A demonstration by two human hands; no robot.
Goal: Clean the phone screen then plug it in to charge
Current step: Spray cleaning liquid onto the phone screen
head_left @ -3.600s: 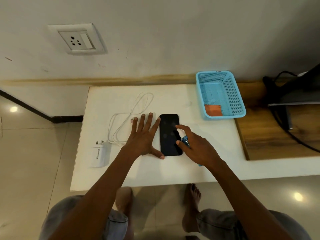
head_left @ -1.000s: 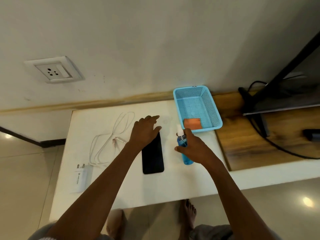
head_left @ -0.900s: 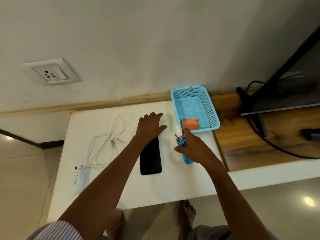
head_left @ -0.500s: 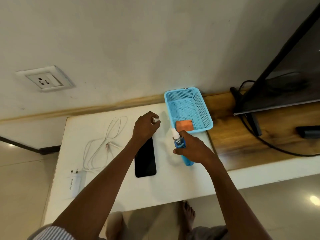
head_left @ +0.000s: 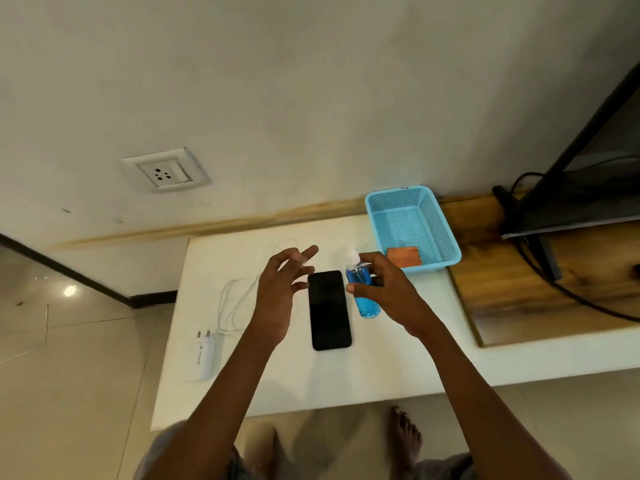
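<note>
Glossy black slab phone (head_left: 329, 309) laid flat on white bench (head_left: 346, 375). Translucent blue plastic spray bottle (head_left: 362, 292) gripped by right hand (head_left: 388, 292); left hand (head_left: 280, 292) fingers (head_left: 308, 252) loosely spread.

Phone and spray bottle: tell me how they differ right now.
The phone is black, flat and lies free on the white table; the spray bottle is blue and see-through with a white nozzle. No hand touches the phone, while the right hand grips the spray bottle. The left hand hangs open beside the phone. Both sit side by side near the blue basket.
</note>
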